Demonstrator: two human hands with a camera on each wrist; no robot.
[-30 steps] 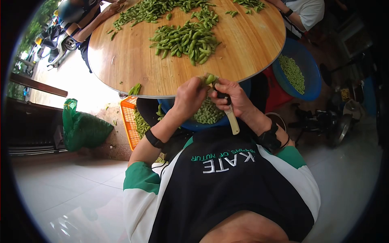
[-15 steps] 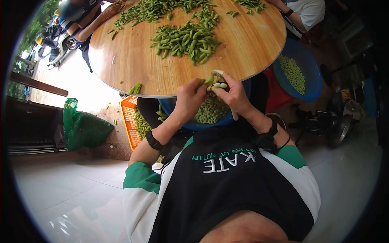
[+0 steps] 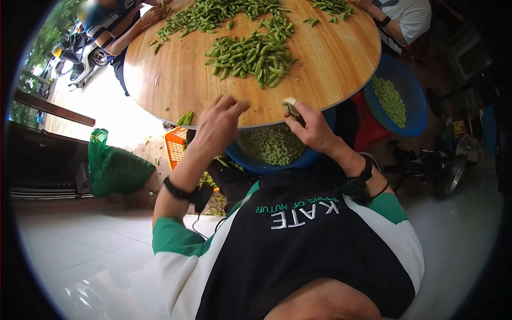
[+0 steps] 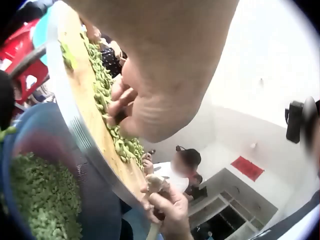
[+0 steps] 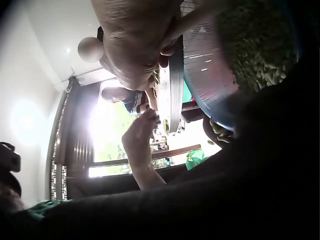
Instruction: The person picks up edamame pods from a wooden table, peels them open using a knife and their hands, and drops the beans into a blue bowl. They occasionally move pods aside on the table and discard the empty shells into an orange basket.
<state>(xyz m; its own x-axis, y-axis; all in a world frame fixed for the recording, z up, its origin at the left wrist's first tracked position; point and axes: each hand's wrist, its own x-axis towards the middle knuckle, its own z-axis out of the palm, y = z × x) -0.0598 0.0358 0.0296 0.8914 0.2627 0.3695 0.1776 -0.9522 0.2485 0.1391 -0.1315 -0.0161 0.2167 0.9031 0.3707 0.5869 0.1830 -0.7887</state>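
Two hands apart: left hand (image 3: 217, 126) reaches loose-fingered toward pods (image 3: 250, 53) at upper centre, right hand (image 3: 311, 128) grips knife (image 3: 291, 105) over bowl (image 3: 314, 156) to catch beans.

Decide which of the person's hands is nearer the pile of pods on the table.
Left. The left hand reaches just below the pile of pods; the right hand stays at the table edge.

The round bench (image 3: 176, 80) was smooth varnished wood with a thin metal rim. The blue basin (image 3: 320, 154) looked like glossy plastic. The floor (image 3: 80, 250) was shiny pale tile.
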